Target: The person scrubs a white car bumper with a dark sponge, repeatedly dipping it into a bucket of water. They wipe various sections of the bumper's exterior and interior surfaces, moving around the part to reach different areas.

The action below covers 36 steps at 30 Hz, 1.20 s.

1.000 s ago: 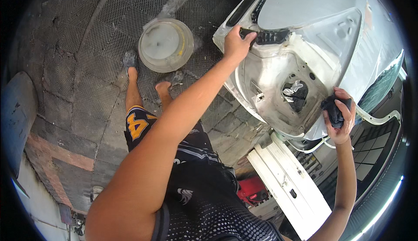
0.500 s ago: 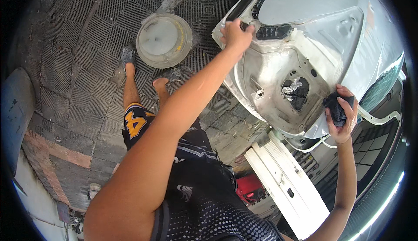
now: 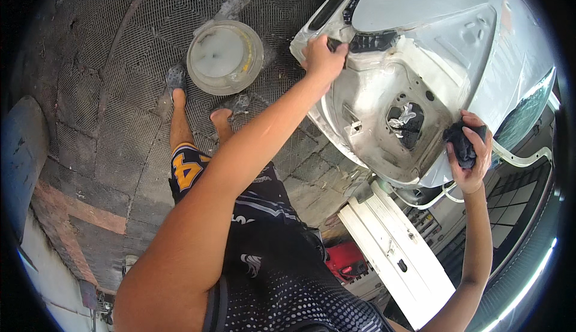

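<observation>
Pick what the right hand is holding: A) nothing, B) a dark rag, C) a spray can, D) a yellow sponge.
B: the right hand is closed around a dark rag, pressed at the edge of the white car body panel.

bucket [image 3: 225,57]: on the paved floor [image 3: 90,110], left of the car panel [image 3: 414,80]
feet [image 3: 198,98]: just beside the bucket
plank [image 3: 396,254]: below the panel

floor [image 3: 90,122]: dark patterned paving | on it: round pale bucket [image 3: 225,57], white panel [image 3: 396,251]
</observation>
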### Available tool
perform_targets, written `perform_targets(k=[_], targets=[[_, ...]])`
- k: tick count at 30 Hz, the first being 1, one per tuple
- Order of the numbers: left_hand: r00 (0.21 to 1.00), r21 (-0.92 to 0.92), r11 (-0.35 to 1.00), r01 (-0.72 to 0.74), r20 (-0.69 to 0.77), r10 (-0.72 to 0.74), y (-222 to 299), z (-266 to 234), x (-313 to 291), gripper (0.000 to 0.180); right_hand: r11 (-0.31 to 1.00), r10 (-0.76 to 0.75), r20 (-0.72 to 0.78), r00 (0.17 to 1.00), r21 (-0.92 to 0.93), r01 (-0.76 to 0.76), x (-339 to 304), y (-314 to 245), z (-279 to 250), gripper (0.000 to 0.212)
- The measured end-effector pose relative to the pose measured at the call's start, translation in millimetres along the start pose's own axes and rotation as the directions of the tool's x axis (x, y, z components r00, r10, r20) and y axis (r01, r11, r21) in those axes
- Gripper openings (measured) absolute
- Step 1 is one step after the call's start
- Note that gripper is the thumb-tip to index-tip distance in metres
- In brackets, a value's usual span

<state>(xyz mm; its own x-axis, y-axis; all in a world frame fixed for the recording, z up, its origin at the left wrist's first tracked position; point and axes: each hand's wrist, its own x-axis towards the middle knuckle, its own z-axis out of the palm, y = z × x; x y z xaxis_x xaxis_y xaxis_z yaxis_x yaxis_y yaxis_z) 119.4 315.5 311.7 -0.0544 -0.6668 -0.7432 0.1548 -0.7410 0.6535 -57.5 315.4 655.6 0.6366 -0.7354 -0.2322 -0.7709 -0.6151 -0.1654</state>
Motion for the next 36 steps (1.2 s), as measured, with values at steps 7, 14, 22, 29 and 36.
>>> perform_targets(k=[7, 14, 22, 29, 36], targets=[[0.984, 0.051, 0.998, 0.046, -0.173, -0.036, 19.9, 8.1, 28.9, 0.051, 1.000, 0.000, -0.006, 1.000, 0.023, 0.000, 2.7, 0.3, -0.5, 0.056], [0.988, 0.135, 0.990, 0.049, -0.152, -0.028, 16.4, 9.5, 27.6, 0.049, 1.000, 0.000, -0.012, 1.000, 0.022, 0.000, -0.8, 0.6, -0.1, 0.056], [0.996, 0.021, 0.998, -0.065, -0.051, 0.066, 1.9, 15.2, 28.4, 0.053, 1.000, 0.018, -0.005, 1.000, 0.020, -0.018, -6.8, 3.3, 0.2, 0.057], [0.942, -0.222, 0.971, -0.086, 0.300, 0.152, -15.6, -12.2, 135.5, 0.040, 0.999, -0.039, -0.012, 0.999, -0.005, 0.039, 16.4, -0.5, -1.4, 0.055], [0.934, -0.237, 0.969, 0.077, 0.357, 0.013, 5.1, -14.9, 100.4, 0.053, 1.000, 0.016, 0.009, 1.000, -0.001, -0.016, -0.9, 0.7, -1.6, 0.057]])
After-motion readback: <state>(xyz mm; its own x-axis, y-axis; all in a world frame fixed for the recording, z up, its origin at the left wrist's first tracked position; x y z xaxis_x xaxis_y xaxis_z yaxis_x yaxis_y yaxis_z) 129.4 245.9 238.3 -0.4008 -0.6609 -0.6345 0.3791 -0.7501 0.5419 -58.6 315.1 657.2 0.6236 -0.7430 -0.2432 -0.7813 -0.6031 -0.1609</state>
